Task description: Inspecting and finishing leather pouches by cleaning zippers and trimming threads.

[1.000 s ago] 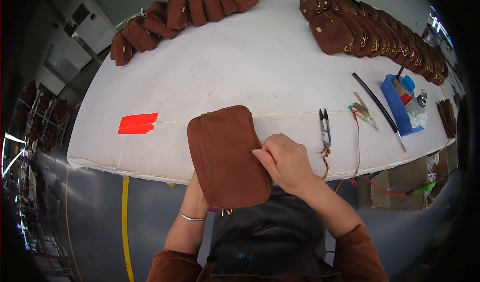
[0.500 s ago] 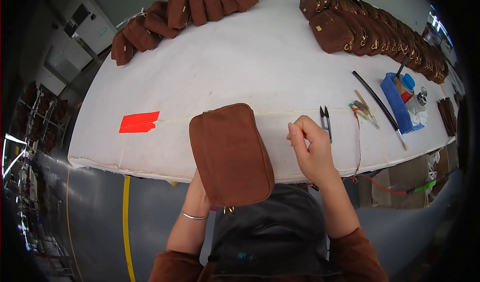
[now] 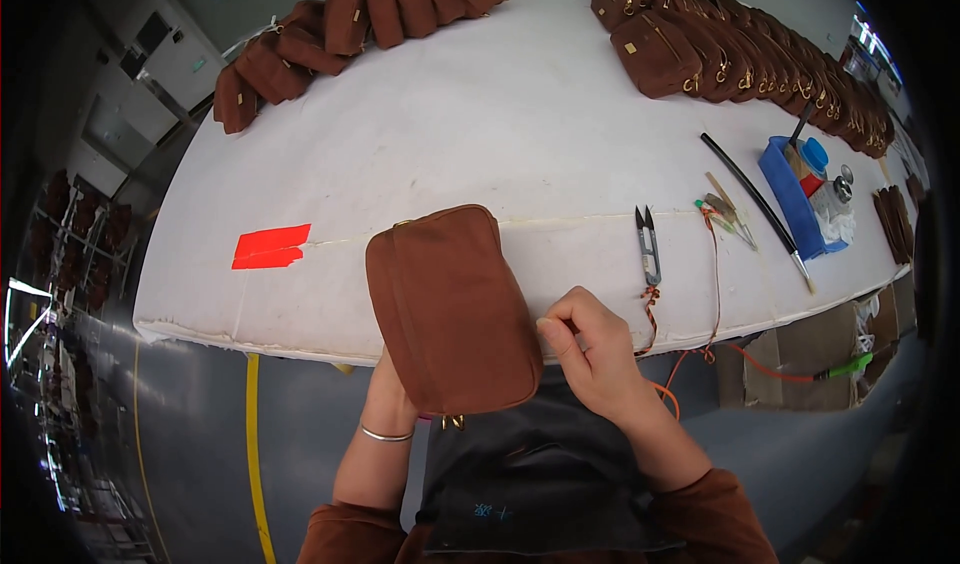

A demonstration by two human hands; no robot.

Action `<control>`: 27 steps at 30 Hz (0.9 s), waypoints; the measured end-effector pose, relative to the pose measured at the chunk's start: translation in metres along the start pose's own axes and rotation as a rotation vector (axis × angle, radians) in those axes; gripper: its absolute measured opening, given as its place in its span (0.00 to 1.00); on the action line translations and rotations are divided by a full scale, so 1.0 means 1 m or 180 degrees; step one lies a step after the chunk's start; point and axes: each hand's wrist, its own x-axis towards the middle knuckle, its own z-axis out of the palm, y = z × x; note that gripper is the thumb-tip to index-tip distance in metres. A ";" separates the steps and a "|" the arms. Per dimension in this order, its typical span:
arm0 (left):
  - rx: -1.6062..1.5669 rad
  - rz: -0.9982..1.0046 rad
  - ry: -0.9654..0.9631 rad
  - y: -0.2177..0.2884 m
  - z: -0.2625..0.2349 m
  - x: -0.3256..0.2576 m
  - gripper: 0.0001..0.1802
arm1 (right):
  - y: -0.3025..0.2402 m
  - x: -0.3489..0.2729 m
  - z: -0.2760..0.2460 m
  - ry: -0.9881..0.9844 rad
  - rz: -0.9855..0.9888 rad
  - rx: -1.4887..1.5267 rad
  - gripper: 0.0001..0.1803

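Note:
A brown zip pouch hangs over the table's near edge, its broad smooth side facing up. My left hand holds it from behind and below; the fingers are hidden by the pouch. A bit of gold metal hardware shows under its lower end. Close by the pouch's right side is my right hand, thumb and forefinger pinched together and the other fingers curled. Whatever is in that pinch, if anything, is too small to make out. Beyond this hand, thread snips lie on the table, tied to a cord.
The white-covered table bears brown pouches at the far left and a dense row of more pouches at far right. A blue bin, a black-handled brush and small tools lie at right. Red tape marks the left.
My right hand has come down and left to the pouch's right edge, uncovering the snips' handles and cord. The pouch has shifted slightly left in my left hand.

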 end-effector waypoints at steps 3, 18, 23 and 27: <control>-0.0103 -0.0037 -0.0046 0.000 0.001 -0.002 0.23 | 0.000 0.004 0.004 0.0020 -0.0636 -0.0844 0.10; 0.0121 0.0048 -0.0064 -0.003 -0.003 -0.004 0.25 | 0.012 0.000 -0.023 0.0223 -0.0087 -0.0370 0.07; 0.1044 0.0217 -0.0194 -0.008 -0.010 -0.004 0.25 | 0.008 -0.031 -0.004 -0.0078 -0.0170 -0.0035 0.07; 0.0383 0.0091 -0.0279 -0.009 -0.013 -0.006 0.25 | 0.007 -0.036 0.003 -0.0060 -0.0352 0.0077 0.15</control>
